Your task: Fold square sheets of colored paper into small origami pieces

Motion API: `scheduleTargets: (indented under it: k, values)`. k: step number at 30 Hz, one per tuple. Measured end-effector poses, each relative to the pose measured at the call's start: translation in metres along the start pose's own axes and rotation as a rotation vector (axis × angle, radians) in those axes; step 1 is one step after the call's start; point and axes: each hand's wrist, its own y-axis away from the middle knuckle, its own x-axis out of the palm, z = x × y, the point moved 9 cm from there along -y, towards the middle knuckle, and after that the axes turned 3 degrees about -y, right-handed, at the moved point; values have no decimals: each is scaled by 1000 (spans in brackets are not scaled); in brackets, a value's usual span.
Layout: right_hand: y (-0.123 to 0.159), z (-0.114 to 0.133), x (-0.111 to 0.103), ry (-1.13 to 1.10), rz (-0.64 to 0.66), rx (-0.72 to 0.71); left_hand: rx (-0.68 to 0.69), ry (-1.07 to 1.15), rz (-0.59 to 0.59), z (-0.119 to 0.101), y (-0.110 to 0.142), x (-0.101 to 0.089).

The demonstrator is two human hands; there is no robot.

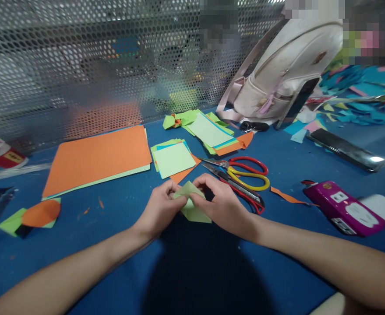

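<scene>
Grasping a small pale green paper (197, 213) from both sides, with thumbs on the near face and curled fingers behind: pinched from the left by the left hand (159, 206), from the right by the right hand (225, 204), probably to keep the fold steady. Held low in the near middle, over the blue table (113, 271); impossible to tell whether touching it.

Just beyond, piled together: square slips (174, 161), perhaps grouped for easy reach. Lying close beside, to the right: scissors (227, 164) and what looks like a utility knife (245, 189), with handles pointing right, apparently convenient for a right-hand pick-up.

Farther left, laid flat over other sheets: a large orange sheet (100, 159), perhaps to stay uncreased. Beyond the squares, heaped loosely: longer slips (210, 131). Well apart on the right: a purple case (345, 210). Far right, standing tilted: a pale backpack (287, 72), seemingly upright to save room.
</scene>
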Motion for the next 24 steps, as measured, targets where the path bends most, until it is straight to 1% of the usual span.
scheduleTargets:
  k: [3, 6, 10, 14, 19, 21, 24]
  values:
    - [1, 2, 4, 4, 38, -31, -7, 8, 8, -1, 1, 1]
    - [1, 5, 5, 19, 59, -66, -56, 44, 54, 2, 2, 5]
    - [0, 6, 3, 26, 42, -85, -77, 89, 86, 3, 3, 7]
    - [0, 3, 0, 49, 28, -56, -101, 116, 93, 4, 3, 8]
    - [0, 5, 0, 31, 29, -72, -112, 155, 99, 4, 2, 7]
    - [-1, 2, 0, 27, 38, -23, -99, 138, 90, 3, 2, 6]
    - [-1, -7, 3, 29, 89, 106, -56, 62, 39, 0, 3, 1]
